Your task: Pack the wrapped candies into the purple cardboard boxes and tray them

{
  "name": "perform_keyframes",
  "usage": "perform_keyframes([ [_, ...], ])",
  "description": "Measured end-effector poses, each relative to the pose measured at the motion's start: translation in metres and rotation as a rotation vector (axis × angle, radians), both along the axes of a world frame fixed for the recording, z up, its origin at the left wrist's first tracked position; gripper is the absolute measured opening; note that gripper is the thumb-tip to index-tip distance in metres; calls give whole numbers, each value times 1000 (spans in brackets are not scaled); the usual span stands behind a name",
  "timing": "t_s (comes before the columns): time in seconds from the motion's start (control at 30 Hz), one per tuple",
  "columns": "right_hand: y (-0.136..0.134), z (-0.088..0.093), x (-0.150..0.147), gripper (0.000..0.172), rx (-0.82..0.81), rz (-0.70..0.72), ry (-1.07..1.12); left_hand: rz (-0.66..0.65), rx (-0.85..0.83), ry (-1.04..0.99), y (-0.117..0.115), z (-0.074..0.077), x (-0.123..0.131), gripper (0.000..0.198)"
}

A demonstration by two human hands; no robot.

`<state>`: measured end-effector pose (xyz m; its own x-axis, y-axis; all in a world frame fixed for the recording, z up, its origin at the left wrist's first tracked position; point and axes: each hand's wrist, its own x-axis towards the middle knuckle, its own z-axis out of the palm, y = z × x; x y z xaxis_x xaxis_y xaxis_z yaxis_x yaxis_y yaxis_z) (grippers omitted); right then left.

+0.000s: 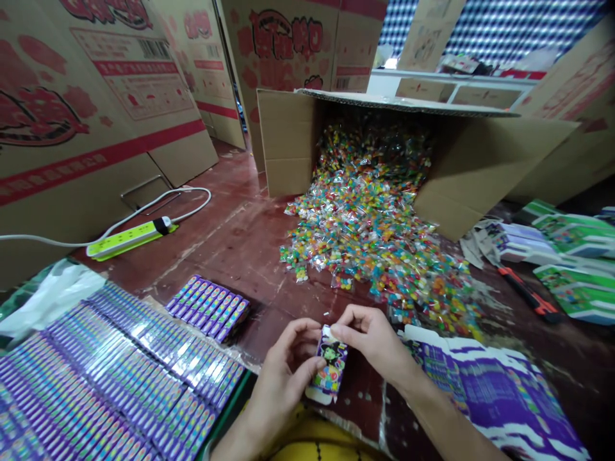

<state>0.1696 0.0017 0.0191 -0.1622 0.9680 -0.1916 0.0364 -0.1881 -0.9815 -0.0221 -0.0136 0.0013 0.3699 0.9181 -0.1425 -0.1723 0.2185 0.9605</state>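
Note:
My left hand (283, 378) and my right hand (372, 339) both grip one small purple carton (330, 368) with a cartoon figure on its front. The left hand's fingers wrap its left side. With fingers pinched, the right hand holds the carton's top flap. Just beyond them, a heap of small clear candy packets (369, 237) spills across the dark red floor out of a big cardboard box (475, 166) lying on its side.
Rows of filled purple cartons (110, 384) pack a tray at the left. A stack of flat purple carton blanks (500, 390) lies at the right. Green flat cartons (571, 269) and an orange cutter (528, 294) lie far right. A green power strip (129, 238) lies left, near tall cardboard boxes.

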Motion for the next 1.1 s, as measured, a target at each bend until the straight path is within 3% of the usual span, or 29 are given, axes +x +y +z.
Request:
perform_keyframes([
  [0.13, 4, 5, 0, 27, 8, -4, -80, -15, 5, 22, 0, 0, 0, 43],
  [0.27, -5, 6, -7, 26, 224, -64, -296, -7, -5, 102, 0, -1, -3, 43],
  [0.37, -15, 5, -9, 16, 335, 6, -318, 1, -39, 113, -1, -3, -5, 35],
  [0.47, -13, 3, -4, 13, 316, 126, -302, 12, -64, 77, -1, -7, -8, 27],
  [0.57, 11, 2, -3, 15, 297, 210, -415, 60, -81, 33, 3, -12, -13, 24],
  [0.7, 67, -6, -26, 18, 351, 73, -896, 183, -92, 103, 7, -22, -23, 33],
  [0.83, 111, -21, -63, 44, 366, 38, -1022, 200, -160, 152, 2, -30, -31, 37],
  [0.9, 120, -27, -73, 46, 360, 37, -1048, 191, -222, 122, -1, -31, -36, 48],
  [0.97, 121, -30, -72, 34, 355, 39, -1054, 191, -258, 94, -1, -29, -41, 59],
  [1.1, 110, -21, -39, 22, 385, 78, -992, 111, -198, 150, 7, -23, -50, 47],
])
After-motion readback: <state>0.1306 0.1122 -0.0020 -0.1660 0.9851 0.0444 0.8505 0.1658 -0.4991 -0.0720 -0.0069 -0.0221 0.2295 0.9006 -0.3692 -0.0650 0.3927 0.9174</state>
